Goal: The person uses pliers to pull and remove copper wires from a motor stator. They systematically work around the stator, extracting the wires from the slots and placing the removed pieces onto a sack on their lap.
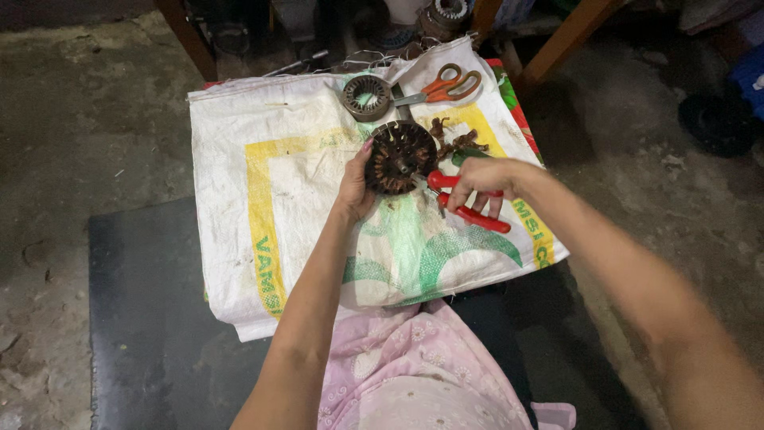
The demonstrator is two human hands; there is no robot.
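Head view. The left hand (354, 181) steadies a round motor stator (400, 157) with dark copper windings, its fingers curled about the near-left rim and tilting it up off the woven sack (263, 207) that covers the low table. The stator sits near the sack's middle, toward the far edge. The right hand (477, 183) is closed on red-handled pliers (469, 209), whose nose meets the stator's near-right side. Cutting is best done one winding at a time, close to the core, with the rim braced firmly. Pulled wire scraps (458, 142) lie just beyond; a bare stator ring (367, 97) and orange-handled scissors (446, 85) rest at the far edge.
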